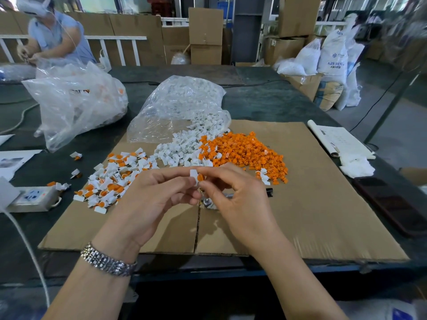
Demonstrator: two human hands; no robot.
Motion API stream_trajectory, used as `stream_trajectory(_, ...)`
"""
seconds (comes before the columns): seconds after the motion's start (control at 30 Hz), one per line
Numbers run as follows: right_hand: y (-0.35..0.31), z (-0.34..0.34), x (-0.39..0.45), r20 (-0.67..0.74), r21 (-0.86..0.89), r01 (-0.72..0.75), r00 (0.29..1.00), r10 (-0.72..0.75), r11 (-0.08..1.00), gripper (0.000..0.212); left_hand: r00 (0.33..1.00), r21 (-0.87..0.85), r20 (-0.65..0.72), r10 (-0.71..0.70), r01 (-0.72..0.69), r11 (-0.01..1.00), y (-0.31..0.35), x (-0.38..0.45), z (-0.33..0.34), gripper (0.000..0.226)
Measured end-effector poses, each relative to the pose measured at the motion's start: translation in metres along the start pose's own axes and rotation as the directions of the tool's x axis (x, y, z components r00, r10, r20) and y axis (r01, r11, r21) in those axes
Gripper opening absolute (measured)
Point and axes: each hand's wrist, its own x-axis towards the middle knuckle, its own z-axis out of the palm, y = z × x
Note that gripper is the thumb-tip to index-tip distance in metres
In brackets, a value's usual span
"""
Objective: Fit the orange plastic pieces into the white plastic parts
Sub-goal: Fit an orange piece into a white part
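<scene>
Pinching a white plastic part point(193, 176) between thumb and fingertips, the left hand point(159, 195) meets the right hand point(233, 192), whose fingertips grasp an orange plastic piece point(200, 177) pressed against it, above the middle of the cardboard sheet point(312, 215). Loose orange pieces point(245, 152) heap toward the sheet's far edge, white parts point(180, 148) spilling from a clear bag point(180, 105) beside them. Assembled pieces point(113, 179) lie at its left edge.

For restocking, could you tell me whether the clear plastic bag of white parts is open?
Open: white plastic parts spill from the clear plastic bag onto the brown cardboard sheet.
</scene>
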Motion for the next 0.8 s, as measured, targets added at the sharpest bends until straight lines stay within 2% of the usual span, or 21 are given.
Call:
stream_trajectory(0.1, 0.001, 0.0, 0.0, -0.002, -0.002, -0.012, 1.0, 0.012, 1.0, 0.027, 1.0, -0.037, 0.003, 0.007, -0.007, 0.999, 0.001, -0.001, 0.002, 0.016)
stream_trajectory(0.3, 0.003, 0.0, 0.001, -0.015, 0.004, -0.015, 1.0, 0.015, 1.0, 0.026, 1.0, -0.021, -0.028, 0.011, -0.012, 1.0, 0.0, -0.002, 0.004, 0.023)
stream_trajectory(0.4, 0.004, 0.0, 0.002, -0.019, -0.002, -0.011, 1.0, 0.011, 1.0, 0.025, 0.999, -0.03, -0.04, 0.008, -0.009, 1.0, 0.002, -0.002, 0.004, 0.016)
stream_trajectory(0.57, 0.005, 0.001, 0.002, -0.016, -0.021, -0.004, 1.0, 0.003, 1.0, 0.026, 0.998, -0.012, -0.07, 0.006, -0.007, 1.0, -0.001, 0.0, 0.005, 0.03)
stream_trajectory(0.7, 0.01, -0.001, 0.003, 0.073, 0.054, -0.072, 0.995, 0.068, 0.996, 0.029, 0.996, -0.028, -0.091, 0.005, -0.007, 1.0, -0.005, 0.003, 0.004, 0.026)
stream_trajectory(0.73, 0.014, -0.004, 0.004, 0.088, 0.029, -0.096, 0.992, 0.093, 0.995, 0.031, 0.996, -0.046, -0.094, 0.004, -0.008, 0.999, -0.005, 0.004, 0.003, 0.025)
stream_trajectory(0.77, 0.02, -0.01, 0.005, 0.094, -0.076, -0.115, 0.988, 0.122, 0.99, 0.035, 0.996, -0.066, -0.091, 0.006, -0.012, 0.998, -0.004, 0.005, 0.001, 0.024)
stream_trajectory(0.8, 0.028, -0.016, 0.006, 0.116, -0.253, -0.129, 0.98, 0.162, 0.959, 0.043, 0.997, -0.083, -0.08, 0.01, -0.017, 0.996, -0.003, 0.005, -0.001, 0.025)
